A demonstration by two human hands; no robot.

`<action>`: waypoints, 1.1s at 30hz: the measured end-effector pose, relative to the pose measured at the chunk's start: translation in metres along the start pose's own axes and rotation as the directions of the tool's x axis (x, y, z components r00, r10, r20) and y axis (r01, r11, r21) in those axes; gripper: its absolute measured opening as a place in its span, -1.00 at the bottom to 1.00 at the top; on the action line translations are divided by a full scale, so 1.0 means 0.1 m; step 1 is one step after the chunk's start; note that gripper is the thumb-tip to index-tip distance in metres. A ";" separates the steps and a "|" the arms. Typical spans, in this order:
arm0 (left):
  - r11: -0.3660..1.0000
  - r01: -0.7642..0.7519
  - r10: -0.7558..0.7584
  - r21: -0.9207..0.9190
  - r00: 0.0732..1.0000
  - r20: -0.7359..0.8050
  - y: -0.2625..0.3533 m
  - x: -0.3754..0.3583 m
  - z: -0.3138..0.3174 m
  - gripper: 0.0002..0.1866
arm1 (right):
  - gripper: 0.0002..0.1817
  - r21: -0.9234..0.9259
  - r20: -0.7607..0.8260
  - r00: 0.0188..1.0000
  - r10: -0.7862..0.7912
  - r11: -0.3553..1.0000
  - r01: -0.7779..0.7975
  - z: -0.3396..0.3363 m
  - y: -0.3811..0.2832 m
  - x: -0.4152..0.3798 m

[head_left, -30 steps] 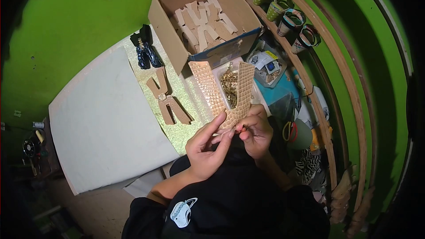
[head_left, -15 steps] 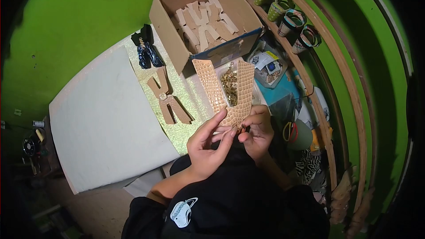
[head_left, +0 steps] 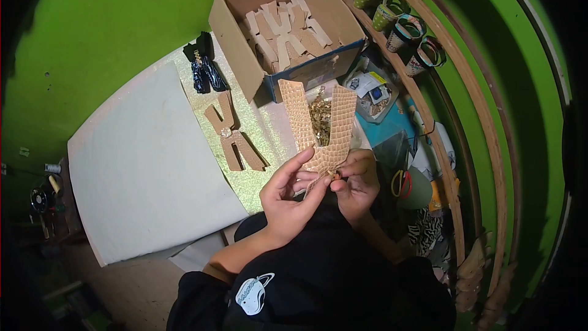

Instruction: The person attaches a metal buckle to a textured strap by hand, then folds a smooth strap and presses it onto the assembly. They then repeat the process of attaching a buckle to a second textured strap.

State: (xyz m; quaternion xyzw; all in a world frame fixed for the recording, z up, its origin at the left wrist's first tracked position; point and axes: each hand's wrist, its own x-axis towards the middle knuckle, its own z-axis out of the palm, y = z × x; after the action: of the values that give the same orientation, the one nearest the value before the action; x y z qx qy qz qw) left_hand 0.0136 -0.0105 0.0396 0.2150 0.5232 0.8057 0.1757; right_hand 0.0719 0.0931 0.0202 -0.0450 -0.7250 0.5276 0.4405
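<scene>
My left hand (head_left: 289,195) pinches the narrow lower part of a tan, crocodile-textured V-shaped piece (head_left: 296,124), whose two arms point away from me. Against the same narrow part my right hand (head_left: 357,185) has its fingers closed on a small gold ornament (head_left: 334,175). Behind the piece, between its arms, a clear container of gold ornaments (head_left: 320,116) shows. To the left on the glittery cloth lie a brown X-shaped piece with a jewelled centre (head_left: 235,142) and a stack of shiny dark pieces (head_left: 202,67).
An open cardboard box (head_left: 242,55) full of beige cut pieces stands at the back. A pale board (head_left: 144,165) covers the left side. At right are a tub of packets (head_left: 370,94), red-handled scissors (head_left: 401,184) and a wooden rack (head_left: 429,104) with small woven baskets (head_left: 401,32).
The textured piece has shifted slightly right and tilted between my hands. The gold ornament at my fingertips shows more clearly.
</scene>
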 end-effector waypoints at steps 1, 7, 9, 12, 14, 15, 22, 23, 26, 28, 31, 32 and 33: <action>1.000 0.014 -0.014 -0.009 1.000 -0.014 0.01 0.00 0.00 -0.51 | -0.69 0.000 0.000 1.000 0.001 1.000 -0.001 0.00 0.00 0.00; 0.998 0.054 -0.056 -0.041 0.998 -0.043 0.02 -0.01 0.00 -0.51 | -0.73 0.017 -0.012 0.999 -0.042 0.999 0.042 0.03 0.03 -0.02; 0.997 0.059 -0.061 -0.046 0.997 -0.049 0.02 -0.02 0.00 -0.52 | -0.72 0.007 0.002 0.997 -0.072 0.997 0.072 0.04 0.03 -0.01; 0.998 0.038 -0.041 -0.058 0.998 -0.056 0.01 -0.02 0.00 -0.55 | -0.71 0.010 0.015 0.997 -0.078 0.997 0.078 0.04 0.02 0.00; 0.996 0.030 -0.035 -0.085 0.998 -0.052 0.00 -0.02 0.00 -0.57 | -0.71 0.009 0.015 0.997 -0.069 0.998 0.069 0.04 0.03 -0.01; 0.996 0.030 -0.034 -0.085 0.998 -0.052 -0.01 -0.02 0.00 -0.57 | -0.71 0.008 0.015 0.998 -0.061 0.998 0.061 0.04 0.03 -0.01; 0.998 -0.018 0.015 -0.065 0.999 -0.048 -0.03 -0.05 -0.01 -0.59 | -0.71 0.080 -0.036 0.999 -0.012 0.997 0.014 0.06 -0.04 -0.04; 0.998 -0.025 0.023 -0.065 0.999 -0.043 -0.03 -0.05 -0.01 -0.59 | -0.71 0.063 -0.025 0.999 -0.026 0.998 0.027 0.06 -0.03 -0.03; 0.997 -0.035 0.032 -0.073 0.998 -0.054 -0.04 -0.06 0.00 -0.60 | -0.71 0.057 -0.020 0.999 -0.030 0.998 0.031 0.06 -0.05 -0.03; 0.998 -0.031 0.027 -0.063 0.998 -0.055 -0.04 -0.06 0.01 -0.61 | -0.71 0.065 -0.027 0.999 -0.020 0.998 0.021 0.06 -0.06 -0.04; 0.998 -0.042 0.040 -0.039 0.998 -0.050 -0.02 -0.06 0.03 -0.62 | -0.72 0.064 0.014 1.000 -0.010 0.998 0.009 0.02 -0.07 -0.02; 0.998 -0.057 0.055 -0.023 0.997 -0.046 -0.02 -0.07 0.03 -0.62 | -0.72 0.069 0.027 1.000 -0.008 0.998 0.006 0.01 -0.08 -0.01; 0.998 -0.056 0.055 -0.023 0.997 -0.046 -0.02 -0.08 0.02 -0.62 | -0.72 0.074 0.039 0.999 -0.006 0.997 0.003 0.00 -0.09 0.00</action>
State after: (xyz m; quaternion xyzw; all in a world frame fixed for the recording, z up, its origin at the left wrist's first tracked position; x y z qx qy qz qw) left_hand 0.0214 -0.0120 0.0373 0.2092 0.5112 0.8211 0.1439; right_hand 0.0755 0.0890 0.0274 -0.0169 -0.7135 0.5538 0.4288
